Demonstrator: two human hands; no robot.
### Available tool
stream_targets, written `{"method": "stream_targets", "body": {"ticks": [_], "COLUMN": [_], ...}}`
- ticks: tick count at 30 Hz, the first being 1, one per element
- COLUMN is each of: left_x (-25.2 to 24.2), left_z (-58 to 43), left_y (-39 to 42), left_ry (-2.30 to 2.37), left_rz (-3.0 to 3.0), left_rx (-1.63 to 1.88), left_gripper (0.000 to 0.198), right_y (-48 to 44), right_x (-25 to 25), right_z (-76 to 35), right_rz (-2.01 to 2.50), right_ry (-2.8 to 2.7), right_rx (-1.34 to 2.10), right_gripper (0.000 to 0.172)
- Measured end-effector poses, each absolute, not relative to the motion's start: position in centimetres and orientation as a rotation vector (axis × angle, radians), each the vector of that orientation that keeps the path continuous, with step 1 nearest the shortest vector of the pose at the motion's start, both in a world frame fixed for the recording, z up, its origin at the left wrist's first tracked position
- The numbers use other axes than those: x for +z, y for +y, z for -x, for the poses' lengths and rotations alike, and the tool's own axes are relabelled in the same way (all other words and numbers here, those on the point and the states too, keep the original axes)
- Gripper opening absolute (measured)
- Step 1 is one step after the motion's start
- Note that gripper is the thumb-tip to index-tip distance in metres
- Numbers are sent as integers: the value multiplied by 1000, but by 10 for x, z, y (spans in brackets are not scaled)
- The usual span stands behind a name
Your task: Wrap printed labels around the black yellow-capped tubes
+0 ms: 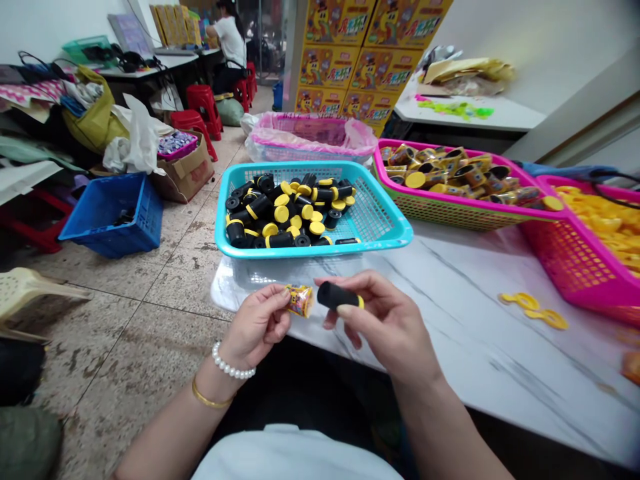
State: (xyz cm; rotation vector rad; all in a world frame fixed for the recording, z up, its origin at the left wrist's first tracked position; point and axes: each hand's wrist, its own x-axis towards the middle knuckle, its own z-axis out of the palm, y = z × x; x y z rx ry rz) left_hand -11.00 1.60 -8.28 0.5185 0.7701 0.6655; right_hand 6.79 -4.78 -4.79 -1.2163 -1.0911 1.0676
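Pinched in my left hand [264, 319] is a small printed wrapper sleeve [301, 301], yellow and shiny, its near end facing right. My right hand [383, 317] grips a black cylinder [339, 296] with a yellow rim at its right end. The cylinder's black end points at the sleeve, with a small gap between them. Just beyond both hands stands a turquoise basket [400, 233] holding many similar black cylinders [257, 205] with yellow ends.
A pink and green basket [450, 207] of wrapped cylinders stands at right. Beside it is a pink basket [575, 260] of yellow parts. Yellow ring pieces [537, 310] lie on the marble-patterned table [430, 267]. A blue crate [113, 223] sits on the floor; a person [231, 41] sits behind.
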Motion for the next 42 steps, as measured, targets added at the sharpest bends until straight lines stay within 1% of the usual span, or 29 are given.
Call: {"method": "stream_targets", "body": {"ticks": [5,11,16,18,21,23,25,27,31,34,36,40,42], "left_x": [-84,-82,-84,-84,-83,-82,-81,-81,-85,-88,-88,-87,-87], "left_z": [107,109,110,109,108,109,110,112,113,112,111,113,115], "left_y": [15,19,20,19,16,13,10,9,8,6,6,9,12], "left_ry": [747,698,697,702,723,744,757,749,701,691,690,667,662], "left_rz": [-507,-449,-455,-479,-531,-569,-612,-651,-706,-746,-745,-668,-628], "left_rx": [684,679,671,674,691,686,658,643,642,656,686,681,663], "left_gripper": [41,40,39,40,40,41,41,41,39,36,35,37,40], "right_y": [-48,-44,-41,-41,-42,-44,-47,-49,-48,-48,-51,-56,-55], "right_x": [-57,-67,-60,-58,-59,-63,-67,-71,-71,-70,-73,-79,-79], "right_z": [-70,-62,-62,-61,-59,-58,-58,-59,-63,-62,-58,-51,-52], "right_rz": [1238,1238,1315,1366,1434,1444,1408,1351,1289,1305,1371,1458,1405], "right_ry": [-1095,-1048,-1087,-1145,-1240,-1242,-1186,-1108,-1007,-980,-1001,-1192,-1243], "right_rx": [977,1160,1156,1106,929,810,766,804,1014,1081,967,559,611], "right_gripper": [16,20,20,17,14,15,18,22,29,32,29,23,23]}}
